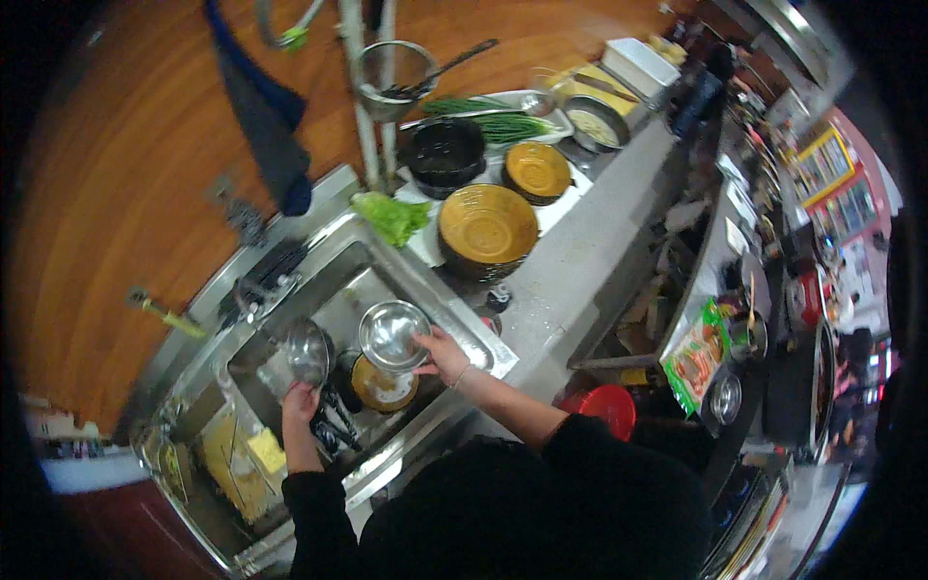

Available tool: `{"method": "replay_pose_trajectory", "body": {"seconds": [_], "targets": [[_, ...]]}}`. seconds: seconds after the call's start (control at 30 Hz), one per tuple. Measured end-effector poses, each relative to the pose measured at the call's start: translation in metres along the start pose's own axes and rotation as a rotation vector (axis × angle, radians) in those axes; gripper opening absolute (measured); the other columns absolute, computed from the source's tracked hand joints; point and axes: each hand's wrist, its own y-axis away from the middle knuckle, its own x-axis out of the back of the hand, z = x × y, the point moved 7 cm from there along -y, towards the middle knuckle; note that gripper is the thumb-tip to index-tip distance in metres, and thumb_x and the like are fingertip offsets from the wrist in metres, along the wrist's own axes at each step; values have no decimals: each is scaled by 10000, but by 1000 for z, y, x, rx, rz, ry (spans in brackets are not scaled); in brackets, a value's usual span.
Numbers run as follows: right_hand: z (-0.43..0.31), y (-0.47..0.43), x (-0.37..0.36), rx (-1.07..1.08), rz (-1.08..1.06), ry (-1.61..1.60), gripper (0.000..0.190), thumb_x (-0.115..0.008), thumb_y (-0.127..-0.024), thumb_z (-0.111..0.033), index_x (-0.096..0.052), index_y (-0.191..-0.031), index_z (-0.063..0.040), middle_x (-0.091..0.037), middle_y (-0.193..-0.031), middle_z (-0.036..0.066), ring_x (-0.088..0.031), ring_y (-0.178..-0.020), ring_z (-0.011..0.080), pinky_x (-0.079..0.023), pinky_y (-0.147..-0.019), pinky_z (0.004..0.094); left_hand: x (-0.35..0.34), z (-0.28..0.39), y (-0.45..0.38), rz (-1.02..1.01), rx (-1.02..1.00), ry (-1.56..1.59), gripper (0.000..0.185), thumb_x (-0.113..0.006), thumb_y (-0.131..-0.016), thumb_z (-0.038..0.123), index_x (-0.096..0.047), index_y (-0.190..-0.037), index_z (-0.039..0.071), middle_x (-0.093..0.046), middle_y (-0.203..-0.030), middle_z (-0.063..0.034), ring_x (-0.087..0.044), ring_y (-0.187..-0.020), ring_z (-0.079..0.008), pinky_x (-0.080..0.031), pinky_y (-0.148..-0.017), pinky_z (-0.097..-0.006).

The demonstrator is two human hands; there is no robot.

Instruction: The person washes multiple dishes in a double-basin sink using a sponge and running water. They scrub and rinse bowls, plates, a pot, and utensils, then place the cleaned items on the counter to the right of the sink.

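My left hand point(300, 401) grips the near rim of a shiny metal bowl point(306, 350) over the stainless steel sink point(348, 264). Farther right, my right hand point(444, 355) holds a second metal bowl point(394, 336) by its right edge, with the hollow facing up. Below that bowl, partly hidden by it, a yellow-brown bowl point(384, 388) lies in the basin. Dark utensils point(337, 420) rest beside it. A yellow sponge point(267, 451) sits at the left basin, near my left forearm.
Stacked yellow bowls point(488, 225), a black pot point(444, 154), lettuce point(391, 217) and a tray of green onions point(518, 128) stand on the counter beyond the sink. A faucet point(254, 308) is at the sink's back edge. A red container point(607, 412) is low at right.
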Motion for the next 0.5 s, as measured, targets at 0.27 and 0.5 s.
{"method": "replay_pose_trajectory", "body": {"seconds": [0.27, 0.5], "targets": [[-20, 32, 121, 145, 361, 102, 514, -634, -763, -265, -421, -1178, -51, -565, -742, 26, -540, -575, 90, -487, -462, 240, 21, 25, 14, 153, -293, -178, 473, -493, -684, -115, -418, -1077, 138, -481, -902, -66, -459, -697, -181, -427, -615, -381], [-20, 114, 278, 160, 702, -201, 285, -596, -777, -314, -533, -940, -90, -552, -819, 58, -541, -673, 176, -480, -556, 310, 59, 9, -55, 122, -141, -73, 199, -559, -681, 40, -483, -865, 49, -498, -771, -65, -485, -696, -192, -439, -652, -329]]}}
